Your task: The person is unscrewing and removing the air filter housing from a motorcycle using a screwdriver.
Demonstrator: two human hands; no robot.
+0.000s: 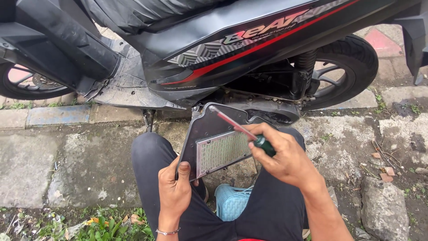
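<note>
My left hand [174, 188] grips the lower left corner of a grey air filter cover [203, 129] with a pale mesh filter panel [223, 151], held tilted above my knees. My right hand [285, 156] is closed on a screwdriver [240, 128] with a red shaft and dark green handle; its tip rests at the cover's upper edge. Right behind the cover stands a black scooter [232, 40] with red striping, its open engine side [267, 89] facing me.
The scooter's rear wheel [352, 67] is at right, its front wheel [26, 82] at left. A light blue plastic stool [232, 201] is under me. Cracked concrete, a stone [383, 207] at right, weeds and litter lie along the bottom left.
</note>
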